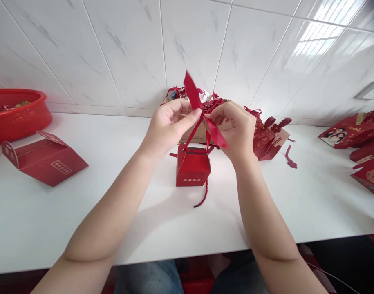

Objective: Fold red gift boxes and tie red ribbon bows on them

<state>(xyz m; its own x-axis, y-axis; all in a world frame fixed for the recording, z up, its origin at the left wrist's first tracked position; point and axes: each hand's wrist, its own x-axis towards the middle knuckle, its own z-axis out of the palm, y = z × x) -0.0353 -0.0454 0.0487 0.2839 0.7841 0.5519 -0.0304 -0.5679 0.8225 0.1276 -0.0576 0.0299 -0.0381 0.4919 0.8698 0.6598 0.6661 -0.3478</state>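
Note:
A small red gift box [193, 167] with gold lettering stands on the white table in front of me. Red ribbon [217, 134] runs from its top up to my hands, crossing or knotted between them. My left hand [176, 120] pinches the ribbon between thumb and forefinger, with one pointed end sticking up above the fingers. My right hand [236, 124] is closed on the ribbon from the other side, and a wide tail hangs by its fingers. A twisted dark red cord [202, 200] lies on the table beside the box.
Behind my hands sits a cardboard box [199, 134] of ribbons and packets. Left are a flattened red carton [52, 163] and a red basin [21, 118], with part of someone's hand at its edge. Red gift bags [271, 139] stand right; more boxes [346, 130] lie farther right. The tiled wall [119, 53] closes the back.

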